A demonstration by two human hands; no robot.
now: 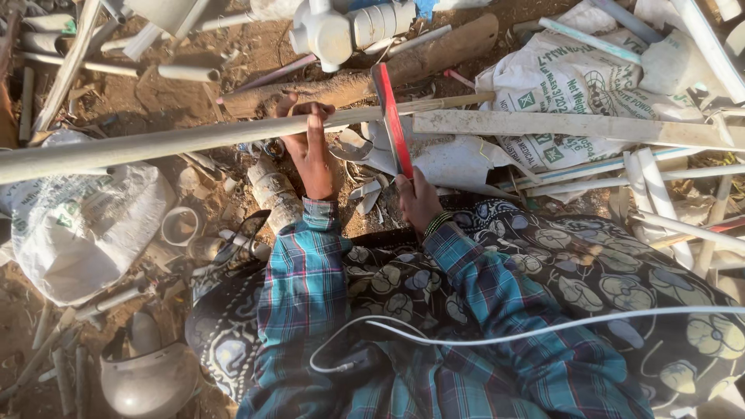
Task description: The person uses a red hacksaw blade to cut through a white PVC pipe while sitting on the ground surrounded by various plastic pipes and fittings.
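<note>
Plaid sleeves point(434, 341) and a dark flower-print cloth point(590, 271) fill the bottom of the view, nearest the camera, with a white cable point(504, 339) looping across them.

At about 9 o'clock, a long pale plastic pipe point(155, 145) runs nearly level across the ground, resting over a rough wooden log point(434, 58) that slants toward 1 o'clock. The left hand point(309, 143) reaches straight up toward 12 o'clock, its fingers point(312, 113) curled over the pipe and pressing it down against the log. Just to its right, the right hand point(419, 198) is closed around the handle of a red-framed hacksaw point(392, 116), whose frame stands across the pipe just right of the left hand.

Judging from this, the sawing is under way but unfinished: the pipe looks whole on both sides of the saw, and no cut piece can be tied to this stroke. How deep the blade sits cannot be told, because the frame covers the contact point.

Further right, at 2 o'clock, a printed white sack point(566, 77) lies under loose pipe lengths point(660, 194).

The pipe's left end runs out of the picture, its right end is lost among the scrap, and the saw handle is hidden inside the right fist. A white fitting point(334, 31) at 12 o'clock is cut off by the top edge.
</note>
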